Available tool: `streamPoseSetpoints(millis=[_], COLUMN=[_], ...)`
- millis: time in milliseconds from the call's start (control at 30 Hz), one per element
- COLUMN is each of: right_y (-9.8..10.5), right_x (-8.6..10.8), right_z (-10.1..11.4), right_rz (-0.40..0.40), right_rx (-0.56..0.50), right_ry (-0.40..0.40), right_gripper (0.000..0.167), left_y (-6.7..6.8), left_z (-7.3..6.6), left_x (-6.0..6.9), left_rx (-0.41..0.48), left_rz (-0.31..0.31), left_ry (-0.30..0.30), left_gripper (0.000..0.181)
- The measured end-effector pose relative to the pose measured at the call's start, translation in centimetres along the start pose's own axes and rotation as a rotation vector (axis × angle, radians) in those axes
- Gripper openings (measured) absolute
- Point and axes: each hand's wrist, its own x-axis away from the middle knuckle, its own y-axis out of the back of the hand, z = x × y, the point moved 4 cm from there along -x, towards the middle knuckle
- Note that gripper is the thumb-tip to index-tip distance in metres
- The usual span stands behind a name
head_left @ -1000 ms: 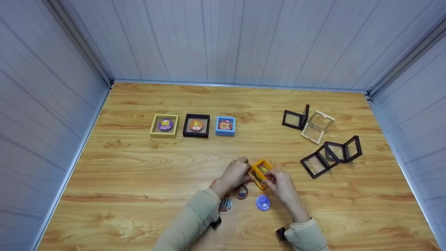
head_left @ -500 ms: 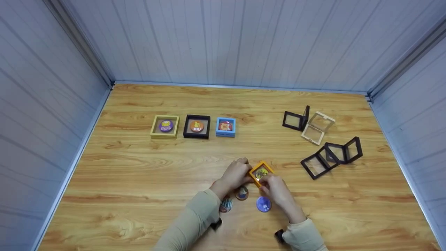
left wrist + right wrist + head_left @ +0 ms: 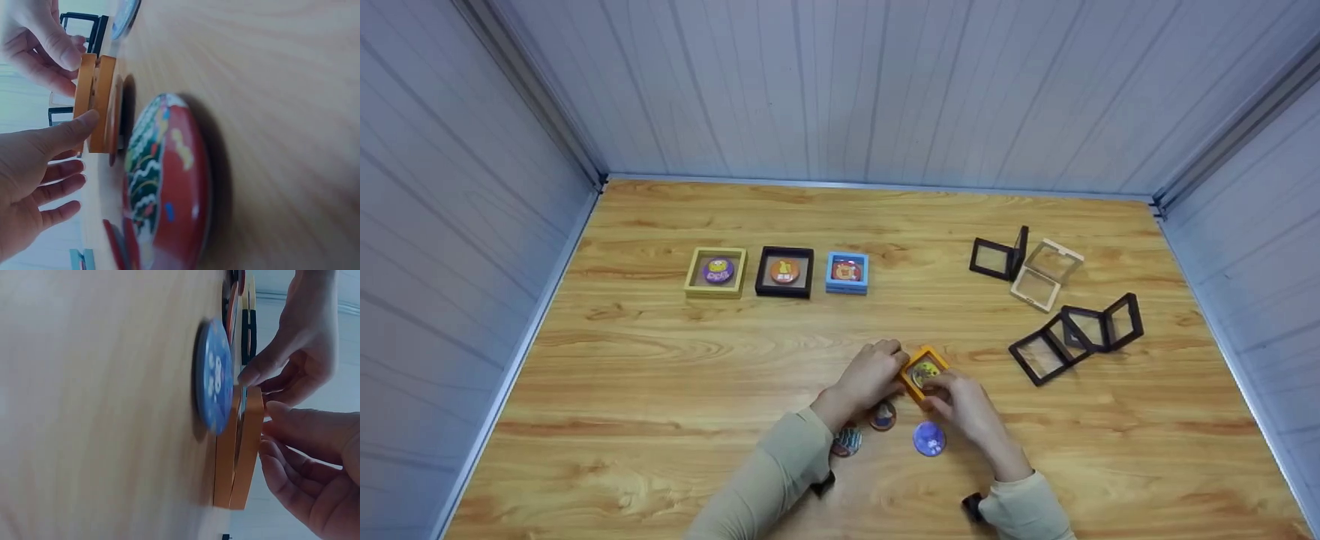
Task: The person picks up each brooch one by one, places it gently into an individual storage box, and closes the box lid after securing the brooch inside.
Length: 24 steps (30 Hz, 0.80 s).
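An orange frame point(image 3: 911, 382) with a yellow badge point(image 3: 924, 370) inside lies between the hands. Its two halves nearly meet in the left wrist view point(image 3: 104, 107); a narrow gap shows between them in the right wrist view point(image 3: 246, 455). My left hand point(image 3: 870, 375) holds the frame's left side, thumb against its edge point(image 3: 50, 180). From the right, my right hand point(image 3: 969, 409) grips the upper half with thumb and fingers point(image 3: 315, 467). Close to the hands lie a purple-blue badge point(image 3: 929, 439), a dark-centred badge point(image 3: 883, 415) and a red-green badge point(image 3: 847, 441).
Farther back stand a yellow frame point(image 3: 715, 292), a black frame point(image 3: 784, 292) and a blue frame point(image 3: 847, 286), each with a badge. At the right lie opened frames: a small black one point(image 3: 990, 271), a cream one point(image 3: 1033, 303) and dark ones point(image 3: 1039, 381) overlapping each other.
The orange frame's upper half has come down over the lower half, with my right hand on it. My left hand has stayed at the frame's left side.
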Motion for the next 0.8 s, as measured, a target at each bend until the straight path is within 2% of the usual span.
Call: streamPoseSetpoints(millis=[167, 267, 367, 533, 667, 800], right_y=[1.4, 2.4, 3.5, 5.6, 7.1, 8.4], right_x=[0.5, 0.9, 1.2, 1.6, 2.0, 2.3], right_z=[-0.8, -1.6, -2.4, -3.7, -4.5, -5.1], right_rz=[-0.119, -0.182, -0.238, -0.350, -0.428, -0.468], right_rx=[-0.013, -0.013, 0.009, 0.052, 0.074, 0.084], right_ry=[0.061, 0.080, 0.081, 0.091, 0.102, 0.100], right_gripper=[0.019, 0.019, 0.019, 0.018, 0.017, 0.018], left_y=[0.5, 0.4, 0.2, 0.1, 0.1, 0.1], left_z=[-1.0, -1.5, -1.8, -1.9, -2.0, -1.9], left_x=[0.3, 0.4, 0.4, 0.2, -0.1, -0.2], left_rx=[-0.029, -0.099, -0.178, -0.242, -0.285, -0.317], left_rz=[0.006, 0.020, 0.041, 0.080, 0.068, 0.061], left_ry=[-0.122, -0.213, -0.268, -0.289, -0.305, -0.322], left_gripper=[0.027, 0.022, 0.020, 0.022, 0.019, 0.017])
